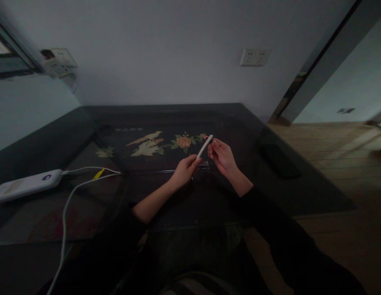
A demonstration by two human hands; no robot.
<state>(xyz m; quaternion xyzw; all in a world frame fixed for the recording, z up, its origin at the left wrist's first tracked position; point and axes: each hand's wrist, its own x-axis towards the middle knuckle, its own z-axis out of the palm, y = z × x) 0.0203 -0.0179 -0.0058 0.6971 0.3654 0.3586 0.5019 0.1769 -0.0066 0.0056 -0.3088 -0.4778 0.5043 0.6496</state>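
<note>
My left hand is closed around the lower part of a slim white stick, pen-like in shape, which slants up to the right above the dark table. At its upper end my right hand pinches a small dark piece; whether that piece is joined to the stick I cannot tell. Below the hands, on the tabletop, a small shiny item lies partly hidden by my left hand, too dim to name.
The glossy dark table carries a bird-and-flower picture. A white power bank with a white cable lies at left. A flat black rectangular thing rests at right. Wall sockets are behind the table.
</note>
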